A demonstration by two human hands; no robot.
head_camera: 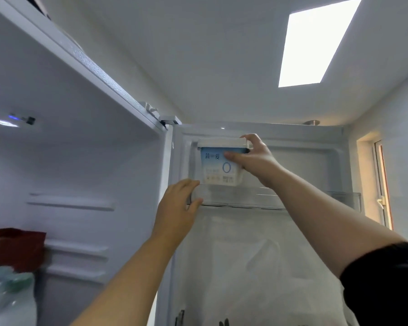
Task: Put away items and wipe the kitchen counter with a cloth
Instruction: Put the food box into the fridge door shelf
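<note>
A white and blue yogurt tub (pixel 219 167) with a white lid sits in the top clear shelf (pixel 257 200) of the open fridge door. My right hand (pixel 252 158) grips the tub, thumb across its front label and fingers over the lid's right end. My left hand (pixel 178 205) holds the left end of that door shelf, fingers curled over its rim and thumb against its front. The tub's bottom is inside the shelf, behind the clear front wall.
The fridge interior (pixel 76 161) is open at the left, with a red box (pixel 17 248) and clear bottles (pixel 7 292) on a lower shelf. A white bag (pixel 257 267) fills the door below. A ceiling light (pixel 316 43) glows above.
</note>
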